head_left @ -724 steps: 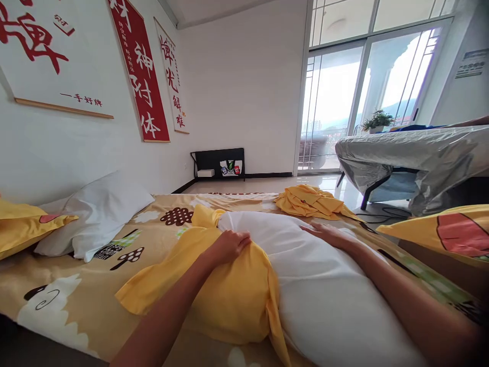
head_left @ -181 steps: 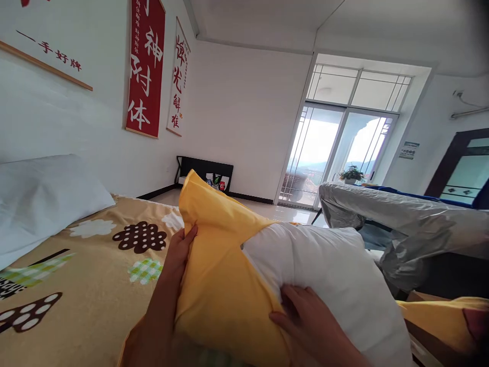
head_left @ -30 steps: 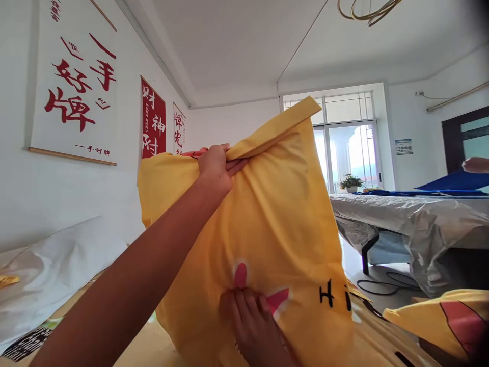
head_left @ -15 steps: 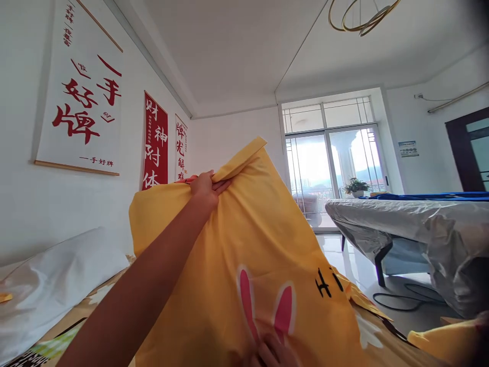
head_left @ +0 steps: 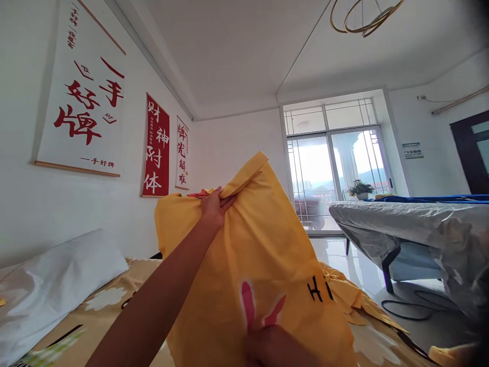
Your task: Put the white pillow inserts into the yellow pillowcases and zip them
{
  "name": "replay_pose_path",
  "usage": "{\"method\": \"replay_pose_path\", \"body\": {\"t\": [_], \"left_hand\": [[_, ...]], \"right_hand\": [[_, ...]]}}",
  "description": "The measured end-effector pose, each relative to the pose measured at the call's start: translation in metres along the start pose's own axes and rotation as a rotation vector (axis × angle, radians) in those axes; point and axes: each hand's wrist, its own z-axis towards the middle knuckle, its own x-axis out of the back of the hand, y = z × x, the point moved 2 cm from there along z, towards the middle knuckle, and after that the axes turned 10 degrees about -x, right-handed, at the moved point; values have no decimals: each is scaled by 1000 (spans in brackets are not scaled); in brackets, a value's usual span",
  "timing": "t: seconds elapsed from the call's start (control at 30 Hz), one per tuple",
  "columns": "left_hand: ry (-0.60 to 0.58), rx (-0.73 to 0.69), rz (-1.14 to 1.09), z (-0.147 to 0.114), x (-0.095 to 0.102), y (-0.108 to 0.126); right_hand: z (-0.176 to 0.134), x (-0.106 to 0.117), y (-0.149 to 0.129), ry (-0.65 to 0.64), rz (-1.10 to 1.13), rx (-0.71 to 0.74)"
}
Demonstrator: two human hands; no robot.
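Note:
A yellow pillowcase (head_left: pixel 263 239) hangs upright in front of me, printed with pink rabbit ears and the letters "Hi". My left hand (head_left: pixel 214 208) is closed round its gathered upper edge, and a folded corner sticks up to the right of the fingers. Low on the front, beside the ears, my right hand (head_left: pixel 277 346) is curled on the fabric, which puckers there; its fingertips are partly hidden. A bit of red cloth (head_left: pixel 199 194) shows behind the top edge.
Below lies a tan bedspread (head_left: pixel 110 280) with white flowers. A white pillow (head_left: pixel 69 275) is at the left. More yellow cloth (head_left: pixel 349 295) lies on the right. Beyond stands a table under plastic sheeting (head_left: pixel 416 219), with a cable (head_left: pixel 420 306) on the floor.
The pillowcase's top and my left hand have come slightly lower and to the right in view. My right hand has moved up a little, and the right ear print is now bent and partly covered.

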Motion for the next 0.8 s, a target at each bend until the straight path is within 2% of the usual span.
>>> {"method": "replay_pose_path", "body": {"t": [0.03, 0.1, 0.13, 0.17, 0.2, 0.23, 0.3, 0.33, 0.37, 0.4, 0.5, 0.57, 0.6, 0.63, 0.7, 0.77, 0.8], "left_hand": [[-25, -9, -8, 0, 1, -2], [-150, -69, 6, -3, 4, -5], [-242, -146, 45, -7, 7, -5], [-344, -263, 123, -12, 13, -5], [-453, -412, 244, -19, 22, -5], [-553, -577, 399, -27, 33, -5], [-678, -873, 759, -43, 67, -11], [-680, -978, 922, -50, 89, -14], [-628, -1050, 1060, -55, 114, -18], [-511, -1090, 1164, -58, 142, -21], [-80, -977, 1326, -57, 225, -28], [201, -726, 1230, -51, 272, -33], [270, -571, 1137, -48, 289, -38], [275, -425, 1040, -45, 300, -45], [167, -243, 897, -43, 307, -59], [90, -223, 880, -44, 300, -70], [102, -239, 910, -46, 295, -73]], "right_hand": [[12, 20, 11, 123, 71, -52], [35, 59, 41, 543, 48, -287], [46, 71, 56, 654, -2, -410], [56, 76, 70, 652, -34, -506], [64, 75, 82, 586, -33, -594], [70, 68, 93, 472, -5, -667], [73, 46, 107, 251, 73, -769], [71, 34, 111, 171, 95, -804], [68, 23, 114, 122, 102, -818], [65, 14, 117, 95, 101, -812], [59, 1, 125, 115, 88, -760], [58, 0, 132, 198, 45, -795], [57, 0, 135, 208, 11, -821], [57, -2, 137, 185, -18, -824], [55, -6, 140, 64, -49, -764], [51, -7, 147, -2, -68, -732], [47, -6, 153, 21, -91, -762]]}}
